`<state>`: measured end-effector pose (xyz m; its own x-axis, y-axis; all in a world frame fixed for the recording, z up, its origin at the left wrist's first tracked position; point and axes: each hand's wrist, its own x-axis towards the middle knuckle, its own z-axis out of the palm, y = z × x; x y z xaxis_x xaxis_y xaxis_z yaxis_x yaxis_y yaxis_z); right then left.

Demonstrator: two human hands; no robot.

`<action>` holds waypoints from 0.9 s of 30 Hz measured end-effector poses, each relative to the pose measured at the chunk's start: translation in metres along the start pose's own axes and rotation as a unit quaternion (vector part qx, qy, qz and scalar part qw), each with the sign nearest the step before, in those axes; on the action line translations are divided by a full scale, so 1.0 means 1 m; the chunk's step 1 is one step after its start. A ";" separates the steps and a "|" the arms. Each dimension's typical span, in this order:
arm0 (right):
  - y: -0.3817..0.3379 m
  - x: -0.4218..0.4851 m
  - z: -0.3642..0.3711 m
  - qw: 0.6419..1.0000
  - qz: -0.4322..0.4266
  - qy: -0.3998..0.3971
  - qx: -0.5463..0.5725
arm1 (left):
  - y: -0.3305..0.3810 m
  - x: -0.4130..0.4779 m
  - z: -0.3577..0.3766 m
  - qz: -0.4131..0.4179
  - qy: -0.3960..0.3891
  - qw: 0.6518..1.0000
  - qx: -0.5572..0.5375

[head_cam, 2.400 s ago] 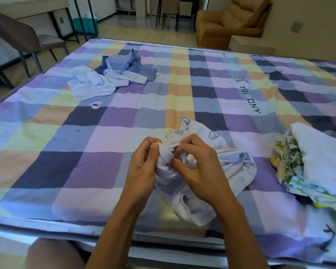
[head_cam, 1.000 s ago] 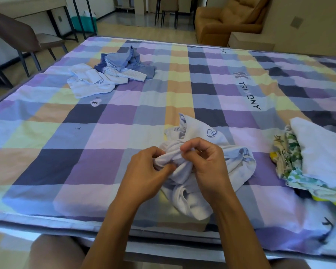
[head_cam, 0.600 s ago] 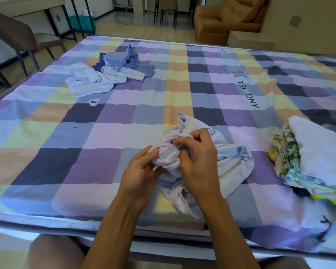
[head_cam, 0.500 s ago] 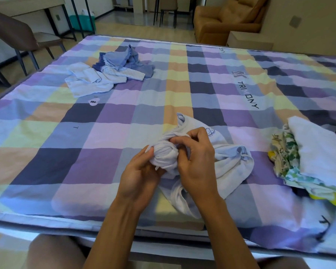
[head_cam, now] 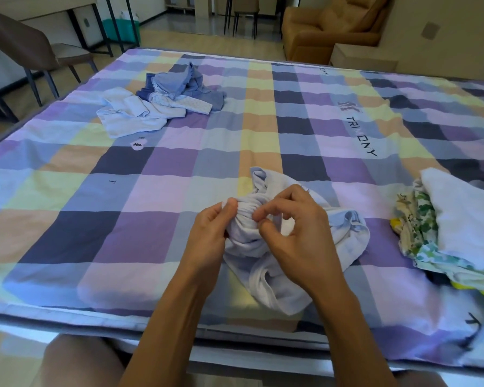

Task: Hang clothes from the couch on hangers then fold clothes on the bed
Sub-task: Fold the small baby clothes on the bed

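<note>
A crumpled white garment [head_cam: 285, 263] lies near the front edge of the bed [head_cam: 123, 219], which has a purple, yellow and blue checked cover. My left hand [head_cam: 211, 233] grips a bunched part of the garment from the left, thumb on top. My right hand [head_cam: 294, 233] is over the same bunch, its thumb and fingertips curled and pinching the fabric. Much of the garment's middle is hidden under my hands.
A pile of blue and white clothes [head_cam: 162, 104] lies at the far left of the bed. Folded white and patterned clothes [head_cam: 453, 227] sit at the right edge. A tan armchair [head_cam: 327, 26] stands beyond the bed, a brown chair [head_cam: 31, 48] at the left.
My hands keep working the bunched cloth: the left thumb has come up on top of the bunch and the right fingers have loosened and shifted slightly right. The garment stays in place.
</note>
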<state>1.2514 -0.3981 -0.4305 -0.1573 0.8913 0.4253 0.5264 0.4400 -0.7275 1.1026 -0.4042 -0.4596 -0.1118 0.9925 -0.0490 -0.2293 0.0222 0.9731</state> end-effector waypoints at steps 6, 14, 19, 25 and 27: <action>0.012 -0.001 0.000 0.999 0.026 -0.031 -0.029 | 0.001 -0.001 -0.003 0.019 -0.020 1.000 0.012; 0.020 0.004 0.009 0.995 0.025 0.028 0.096 | 0.000 -0.003 -0.009 0.091 -0.145 0.979 0.111; 0.026 0.011 0.003 0.986 0.073 0.019 0.147 | -0.018 0.011 -0.012 0.206 -0.146 0.923 0.289; 0.030 0.016 -0.028 0.959 0.141 0.080 0.231 | -0.004 0.051 -0.041 0.200 -0.029 0.862 0.465; 0.024 0.015 -0.029 0.950 0.156 0.093 0.255 | 0.002 0.060 -0.038 0.185 -0.010 0.846 0.501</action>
<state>1.2862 -0.3778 -0.4257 0.1150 0.9731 0.1995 0.0422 0.1959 -0.9797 1.0591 -0.3496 -0.4689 0.0218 0.9554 0.2945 0.7525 -0.2096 0.6243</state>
